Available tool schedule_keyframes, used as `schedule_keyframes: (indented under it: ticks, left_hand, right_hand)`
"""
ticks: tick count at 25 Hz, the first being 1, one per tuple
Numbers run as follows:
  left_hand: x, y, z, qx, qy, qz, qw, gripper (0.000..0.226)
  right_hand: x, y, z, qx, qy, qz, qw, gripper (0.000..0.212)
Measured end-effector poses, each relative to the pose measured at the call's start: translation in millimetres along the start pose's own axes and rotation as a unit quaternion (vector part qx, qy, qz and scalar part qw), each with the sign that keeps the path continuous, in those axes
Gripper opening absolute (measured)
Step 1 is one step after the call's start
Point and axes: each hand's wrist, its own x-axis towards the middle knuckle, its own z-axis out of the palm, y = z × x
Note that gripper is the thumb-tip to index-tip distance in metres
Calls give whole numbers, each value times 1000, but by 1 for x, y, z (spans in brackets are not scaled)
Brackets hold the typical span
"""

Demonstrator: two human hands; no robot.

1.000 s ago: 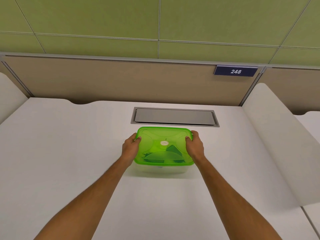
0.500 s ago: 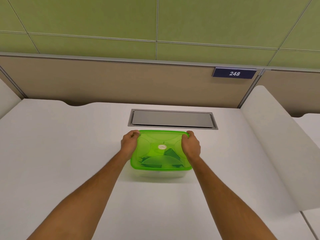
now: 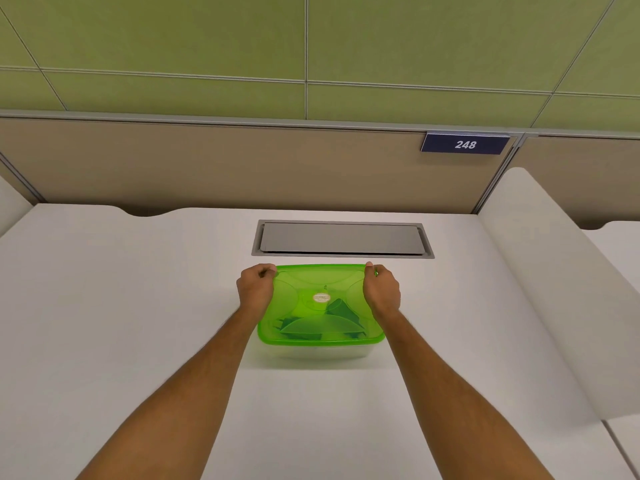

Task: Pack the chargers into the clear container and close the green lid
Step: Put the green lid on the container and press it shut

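Note:
A translucent green lid [image 3: 320, 289] lies on top of the clear container [image 3: 318, 353] in the middle of the white desk. Dark charger shapes [image 3: 341, 311] show dimly through the lid. My left hand [image 3: 256, 289] is curled over the lid's far left corner. At the far right corner my right hand [image 3: 381, 291] grips the lid's edge in the same way, fingers bent down over the rim. Both forearms reach in from the bottom of the view.
A grey metal cable hatch [image 3: 341, 239] is set into the desk [image 3: 121, 306] just behind the container. A beige partition with a "248" sign [image 3: 465, 144] closes the back. White curved dividers [image 3: 554, 271] rise at the right and far left.
Both hands have slid from the lid's side edges toward its far corners. The container sits a little closer to me in the view.

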Motion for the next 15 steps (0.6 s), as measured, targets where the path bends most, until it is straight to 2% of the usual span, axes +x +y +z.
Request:
schedule_keyframes:
  ticks: [3, 8, 15]
  left_hand:
    - [0, -2, 1, 18, 8, 25, 999, 18]
    - [-1, -3, 1, 27, 7, 40, 999, 20]
    - [-2, -4, -1, 20, 6, 54, 998, 21]
  right_hand:
    - [12, 1, 4, -6, -17, 33, 999, 56]
    - [28, -4, -2, 14, -56, 66, 996, 49]
    - [30, -6, 4, -25, -50, 70, 996, 51]
